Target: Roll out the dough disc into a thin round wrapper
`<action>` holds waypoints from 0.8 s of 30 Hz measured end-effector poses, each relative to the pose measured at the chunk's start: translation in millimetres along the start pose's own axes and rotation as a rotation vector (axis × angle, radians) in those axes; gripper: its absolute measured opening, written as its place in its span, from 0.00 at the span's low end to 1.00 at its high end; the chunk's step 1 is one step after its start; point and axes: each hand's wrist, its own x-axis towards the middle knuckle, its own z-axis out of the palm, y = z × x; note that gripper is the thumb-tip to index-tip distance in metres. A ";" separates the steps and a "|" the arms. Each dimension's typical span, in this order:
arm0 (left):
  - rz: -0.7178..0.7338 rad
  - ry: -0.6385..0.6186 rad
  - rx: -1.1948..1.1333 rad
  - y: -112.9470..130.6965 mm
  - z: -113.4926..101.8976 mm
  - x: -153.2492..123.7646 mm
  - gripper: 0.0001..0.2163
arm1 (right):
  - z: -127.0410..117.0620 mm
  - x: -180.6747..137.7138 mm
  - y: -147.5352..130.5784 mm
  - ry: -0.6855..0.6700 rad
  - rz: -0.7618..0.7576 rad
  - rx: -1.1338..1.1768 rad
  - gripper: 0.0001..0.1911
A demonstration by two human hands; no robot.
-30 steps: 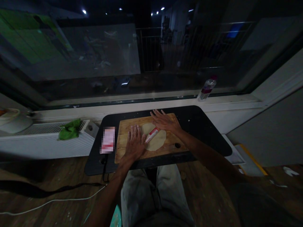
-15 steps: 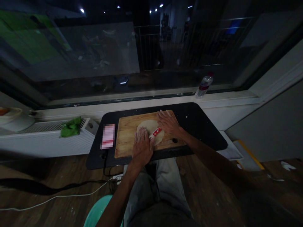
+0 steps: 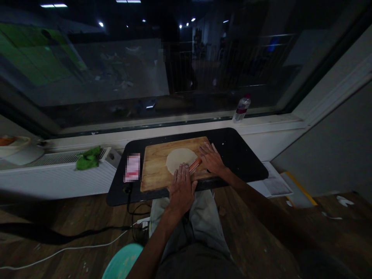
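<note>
A round flat piece of dough (image 3: 179,159) lies on a wooden board (image 3: 155,170) on a black table (image 3: 238,155). A slim red and white roller (image 3: 195,164) rests across the dough's near right edge. My left hand (image 3: 182,188) lies flat, fingers stretched, on the roller's near end at the board's front edge. My right hand (image 3: 212,159) lies flat, fingers spread, on the roller's far end at the board's right side. Both palms press down on it rather than grip it.
A red and white pack (image 3: 132,167) lies on the table left of the board. A water bottle (image 3: 241,108) stands on the window sill. A green cloth (image 3: 88,158) sits on the radiator at left. Cables (image 3: 72,244) run across the wooden floor; a teal stool (image 3: 123,261) is below.
Both hands have drawn the roller toward me, from the middle of the dough to its near right edge. More of the dough now shows.
</note>
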 end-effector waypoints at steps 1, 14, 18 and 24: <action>0.009 -0.008 0.014 1.8 -0.5 -1.7 0.33 | 0.3 -4.8 -0.2 0.012 0.009 -0.002 0.33; 0.109 0.005 0.052 -8.9 -0.7 -0.3 0.31 | 7.9 -17.9 3.0 0.067 0.037 -0.017 0.34; 0.104 0.007 0.088 -31.5 -2.9 18.9 0.30 | 9.6 9.7 0.3 0.037 0.009 -0.038 0.32; -0.009 0.054 0.066 -67.9 -8.3 47.4 0.26 | 0.4 45.2 -12.9 0.011 -0.011 -0.045 0.31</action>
